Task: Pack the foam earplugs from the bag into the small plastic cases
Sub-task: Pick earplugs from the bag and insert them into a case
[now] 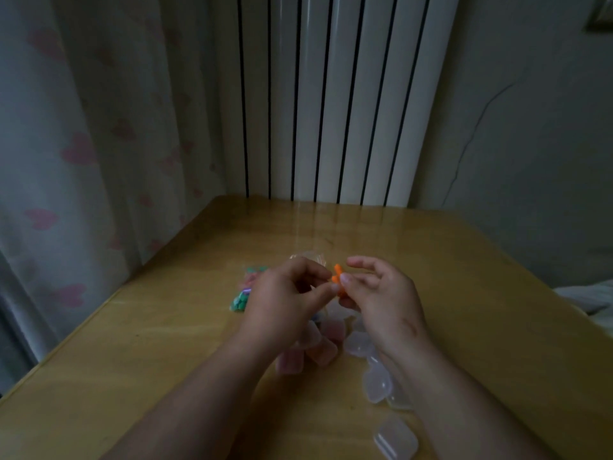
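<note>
Above the wooden table [166, 343], my left hand [282, 303] and my right hand [381, 300] meet fingertip to fingertip. Orange foam earplugs [337, 275] stick up between them, pinched by the thumb and fingers of my right hand, while my left fingertips touch them; whether the left hand also grips them is unclear. The clear bag of coloured earplugs [243, 293] lies on the table just left of my left hand, partly hidden by it. Pink plastic cases [323, 351] and clear plastic cases [376, 381] lie under and between my wrists.
Another clear case [394, 438] sits near the table's front edge by my right forearm. A white radiator [331, 94] stands behind the table, a curtain with pink hearts [83, 161] hangs at the left, and a grey wall is at the right.
</note>
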`<state>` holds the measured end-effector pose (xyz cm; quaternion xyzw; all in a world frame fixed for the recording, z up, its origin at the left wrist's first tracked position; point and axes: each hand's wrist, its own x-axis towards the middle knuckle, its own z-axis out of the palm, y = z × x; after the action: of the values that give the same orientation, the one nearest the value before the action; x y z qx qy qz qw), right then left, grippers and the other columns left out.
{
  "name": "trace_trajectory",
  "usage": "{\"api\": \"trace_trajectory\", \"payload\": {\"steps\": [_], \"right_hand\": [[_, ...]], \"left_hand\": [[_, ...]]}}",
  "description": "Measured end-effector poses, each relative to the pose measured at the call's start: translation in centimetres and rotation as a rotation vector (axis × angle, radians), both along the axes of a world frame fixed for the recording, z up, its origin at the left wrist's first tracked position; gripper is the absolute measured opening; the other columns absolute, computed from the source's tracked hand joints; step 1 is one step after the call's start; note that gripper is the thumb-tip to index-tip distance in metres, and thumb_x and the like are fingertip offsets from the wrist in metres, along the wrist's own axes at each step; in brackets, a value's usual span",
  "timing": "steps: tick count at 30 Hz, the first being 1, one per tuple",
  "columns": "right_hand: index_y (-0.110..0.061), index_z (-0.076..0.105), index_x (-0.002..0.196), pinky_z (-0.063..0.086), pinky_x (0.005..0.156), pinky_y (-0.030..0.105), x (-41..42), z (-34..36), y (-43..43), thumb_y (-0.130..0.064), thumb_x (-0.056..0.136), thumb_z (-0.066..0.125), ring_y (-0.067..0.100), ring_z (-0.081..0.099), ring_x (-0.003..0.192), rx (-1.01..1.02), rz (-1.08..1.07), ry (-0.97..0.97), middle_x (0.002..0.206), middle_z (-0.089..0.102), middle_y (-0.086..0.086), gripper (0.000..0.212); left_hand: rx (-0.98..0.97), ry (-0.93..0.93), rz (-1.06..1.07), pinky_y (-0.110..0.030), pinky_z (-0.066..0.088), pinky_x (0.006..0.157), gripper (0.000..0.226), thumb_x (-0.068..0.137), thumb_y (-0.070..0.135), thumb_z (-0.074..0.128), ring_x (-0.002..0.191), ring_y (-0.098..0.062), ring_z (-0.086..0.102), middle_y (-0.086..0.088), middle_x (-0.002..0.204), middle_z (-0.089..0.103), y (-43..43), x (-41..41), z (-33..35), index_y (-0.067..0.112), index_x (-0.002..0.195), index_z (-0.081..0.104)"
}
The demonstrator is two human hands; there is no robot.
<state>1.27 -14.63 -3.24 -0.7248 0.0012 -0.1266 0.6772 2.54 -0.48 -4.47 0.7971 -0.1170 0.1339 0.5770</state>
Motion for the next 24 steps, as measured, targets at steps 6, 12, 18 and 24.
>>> {"api": "trace_trajectory", "payload": {"steps": [6,12,18,24], "right_hand": [[-0.037,0.061,0.097,0.051,0.059,0.017,0.1,-0.2,0.2,-0.003,0.087,0.067,0.009,0.069,0.078,-0.030,-0.022,-0.061,0.091,0.069,-0.001,0.035],[-0.030,0.066,0.085,0.052,0.067,0.022,0.2,-0.4,-0.7,-0.007,0.092,0.059,0.009,0.062,0.077,-0.132,0.023,-0.011,0.087,0.067,-0.004,0.025],[-0.015,0.064,0.075,0.054,0.069,0.030,0.1,0.2,-2.1,-0.005,0.078,0.076,0.012,0.064,0.069,-0.198,0.072,-0.002,0.077,0.071,0.006,0.016],[-0.010,0.065,0.083,0.058,0.069,0.038,-0.1,0.3,-2.4,-0.003,0.080,0.075,0.019,0.065,0.066,-0.195,0.135,0.026,0.074,0.068,0.006,0.012]], "left_hand": [[-0.197,0.083,0.025,-0.030,0.056,0.070,0.014,0.079,0.008,0.078,0.076,-0.016,0.070,-0.003,0.078,0.073,-0.1,0.1,0.0,0.019,0.080,0.069],[-0.337,0.206,-0.018,-0.032,0.054,0.059,0.015,0.088,-0.002,0.063,0.069,-0.021,0.069,-0.007,0.077,0.066,-0.1,0.2,-0.1,0.013,0.086,0.064],[-0.279,0.205,-0.031,-0.027,0.055,0.067,0.018,0.083,-0.003,0.070,0.070,-0.014,0.070,-0.002,0.074,0.070,-0.2,0.0,-0.3,0.014,0.084,0.067],[-0.182,0.220,-0.017,-0.027,0.055,0.065,0.020,0.086,0.007,0.071,0.071,-0.012,0.069,0.002,0.083,0.073,-0.3,-0.5,-0.3,0.027,0.089,0.072]]}}
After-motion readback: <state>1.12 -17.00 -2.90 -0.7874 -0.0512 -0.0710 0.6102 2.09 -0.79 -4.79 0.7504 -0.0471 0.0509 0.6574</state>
